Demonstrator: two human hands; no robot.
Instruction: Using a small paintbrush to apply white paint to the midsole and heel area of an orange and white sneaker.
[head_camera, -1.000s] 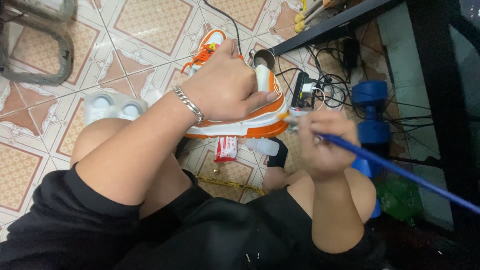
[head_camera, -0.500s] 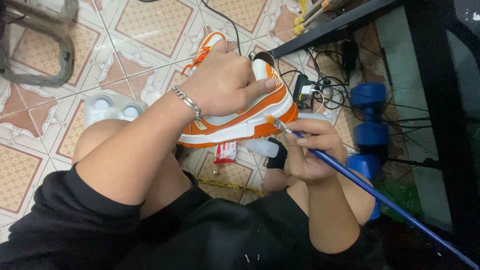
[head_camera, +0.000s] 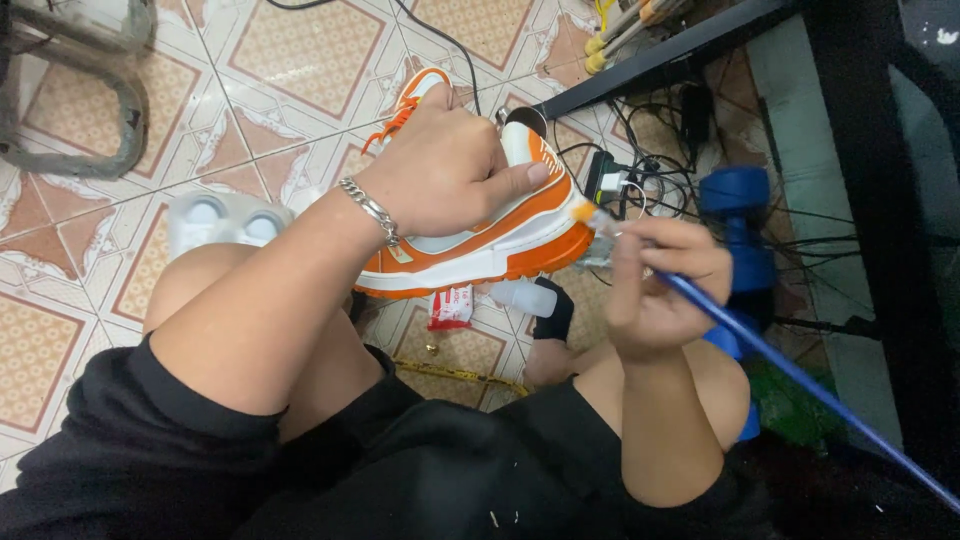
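left hand (head_camera: 445, 170) closed over the top of an orange and white chunky-soled sneaker (head_camera: 500, 235), fingers wrapped down the far side, thumb pressed flat along the near side by the heel collar; a silver chain bracelet (head_camera: 370, 210) sits on that wrist. the sneaker is held off the floor above the person's knees, sole edge facing the camera, heel toward the right, orange laces at the far left end. right hand (head_camera: 655, 285) curled shut around a long blue-handled brush (head_camera: 800, 375), gripping near the metal ferrule; the handle runs down and out to the lower right corner. the brush's orange-tipped bristles touch the sneaker's heel at the edge of the orange sole. below the sneaker, on the patterned tan and white tiled floor (head_camera: 250, 70): a small red and white packet (head_camera: 452, 306) and a small white plastic bottle (head_camera: 522, 297) lying on its side, just beside each other. a blue dumbbell (head_camera: 740, 225) lies to the right, near a tangle of black cables (head_camera: 640, 150). a clear plastic lidded container (head_camera: 225, 215) rests by the left knee.
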